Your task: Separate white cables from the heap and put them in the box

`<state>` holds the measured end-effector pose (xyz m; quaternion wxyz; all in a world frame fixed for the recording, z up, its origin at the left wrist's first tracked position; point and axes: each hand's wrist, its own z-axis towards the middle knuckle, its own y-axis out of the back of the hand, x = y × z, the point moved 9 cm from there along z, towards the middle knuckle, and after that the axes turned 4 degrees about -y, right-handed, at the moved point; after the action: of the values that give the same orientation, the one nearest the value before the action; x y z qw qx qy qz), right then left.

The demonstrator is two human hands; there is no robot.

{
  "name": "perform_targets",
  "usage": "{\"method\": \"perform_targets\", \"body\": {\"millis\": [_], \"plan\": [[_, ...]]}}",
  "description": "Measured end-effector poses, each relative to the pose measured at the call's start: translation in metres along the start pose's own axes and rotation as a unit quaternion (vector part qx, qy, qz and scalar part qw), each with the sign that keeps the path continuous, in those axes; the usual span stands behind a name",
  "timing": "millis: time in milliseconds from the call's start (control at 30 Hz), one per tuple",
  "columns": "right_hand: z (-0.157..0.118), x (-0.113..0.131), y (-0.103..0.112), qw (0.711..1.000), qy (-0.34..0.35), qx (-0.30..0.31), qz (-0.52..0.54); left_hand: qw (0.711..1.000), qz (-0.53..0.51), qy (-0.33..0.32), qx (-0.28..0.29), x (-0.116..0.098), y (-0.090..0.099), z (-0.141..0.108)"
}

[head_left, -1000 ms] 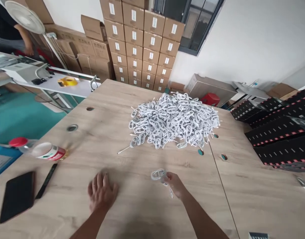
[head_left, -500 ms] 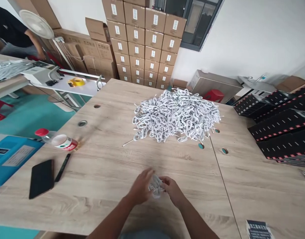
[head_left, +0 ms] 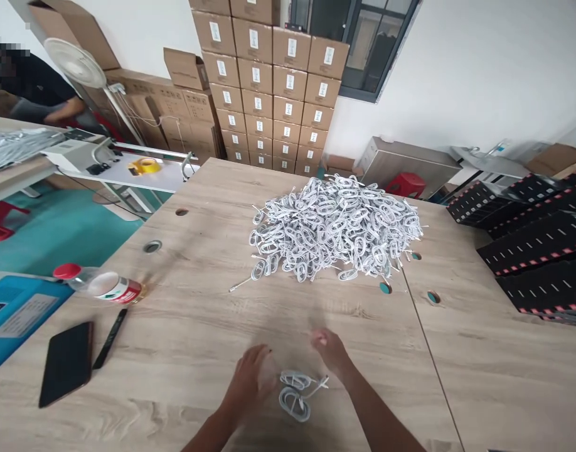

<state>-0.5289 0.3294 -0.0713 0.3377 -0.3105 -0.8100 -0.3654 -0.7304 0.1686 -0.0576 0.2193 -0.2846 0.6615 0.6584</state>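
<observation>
Two coiled white cables lie on the tabletop between my hands: an upper coil (head_left: 295, 379) and a lower coil (head_left: 288, 411), with a plug end sticking out to the right. My left hand (head_left: 250, 380) hovers just left of them, its fingers curved and apart, holding nothing visible. On the other side my right hand (head_left: 334, 353) is above and to the right of the coils, apart from them; motion smears its fingers. Farther back sits a big pile of similar coiled white cables (head_left: 335, 226).
A drink bottle (head_left: 112, 286), a phone (head_left: 66, 363) and a black pen (head_left: 110, 339) lie at the left, beside a blue box (head_left: 24, 314). Black boxes (head_left: 537, 257) stand at the right. Holes dot the wooden table (head_left: 198, 326). Another person (head_left: 38, 81) sits at far left.
The white cables that both hands were handling now rest on the table. My hands have moved apart from them, the right one upward and to the right, the left one slightly left.
</observation>
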Motion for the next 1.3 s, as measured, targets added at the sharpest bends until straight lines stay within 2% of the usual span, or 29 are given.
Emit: {"method": "perform_targets", "body": {"millis": [33,100,167,233,300,333,400,467,533,567,633,700,767,833,900,967,1100,1167,1300], "plan": [[0.022,0.02,0.007,0.999,0.015,-0.041,-0.016,0.999,0.028,-0.033,0.025,-0.007,-0.011,0.001],[0.065,0.064,0.014,0.992,0.043,-0.116,-0.038,0.985,0.07,-0.122,0.099,-0.027,-0.045,-0.002],[0.1,0.106,0.009,0.982,0.067,-0.16,-0.071,0.961,0.102,-0.219,0.134,-0.049,-0.076,-0.013],[0.126,0.135,-0.001,0.975,0.076,-0.173,-0.121,0.943,0.139,-0.292,0.082,-0.065,-0.089,-0.027],[0.142,0.147,-0.008,0.968,0.067,-0.179,-0.161,0.934,0.158,-0.32,0.007,-0.072,-0.084,-0.041],[0.147,0.147,-0.008,0.966,0.06,-0.183,-0.173,0.936,0.153,-0.318,-0.011,-0.071,-0.08,-0.047],[0.151,0.143,-0.002,0.964,0.062,-0.185,-0.181,0.948,0.112,-0.297,0.003,-0.063,-0.068,-0.056],[0.149,0.136,0.007,0.967,0.086,-0.178,-0.162,0.962,0.048,-0.263,0.052,-0.053,-0.057,-0.06],[0.14,0.122,0.015,0.979,0.096,-0.143,-0.11,0.97,-0.031,-0.219,0.098,-0.043,-0.045,-0.056],[0.134,0.111,0.016,0.987,0.088,-0.111,-0.07,0.977,-0.07,-0.176,0.1,-0.035,-0.039,-0.048],[0.115,0.088,0.011,0.998,0.047,-0.021,0.036,0.987,-0.129,-0.066,0.064,-0.013,-0.023,-0.024],[0.088,0.067,0.003,0.985,0.002,0.054,0.165,0.988,-0.151,0.038,0.011,0.009,-0.01,0.006],[0.062,0.051,-0.001,0.959,-0.028,0.084,0.269,0.984,-0.155,0.085,-0.007,0.02,-0.005,0.038],[0.041,0.034,0.0,0.945,-0.052,0.078,0.313,0.984,-0.152,0.096,-0.003,0.024,-0.004,0.066],[0.028,0.016,0.007,0.95,-0.073,0.053,0.3,0.985,-0.144,0.095,0.004,0.023,-0.005,0.083],[0.021,-0.002,0.019,0.965,-0.083,0.005,0.25,0.987,-0.133,0.084,0.013,0.016,-0.006,0.089],[0.017,-0.023,0.052,0.982,-0.066,-0.098,0.15,0.992,-0.11,0.051,0.04,-0.013,-0.016,0.089],[0.019,-0.021,0.061,0.987,-0.057,-0.117,0.096,0.992,-0.1,0.047,0.057,-0.03,-0.026,0.095],[0.023,0.007,0.065,0.991,-0.023,-0.112,-0.063,0.991,-0.088,0.055,0.088,-0.054,-0.047,0.119]]}}
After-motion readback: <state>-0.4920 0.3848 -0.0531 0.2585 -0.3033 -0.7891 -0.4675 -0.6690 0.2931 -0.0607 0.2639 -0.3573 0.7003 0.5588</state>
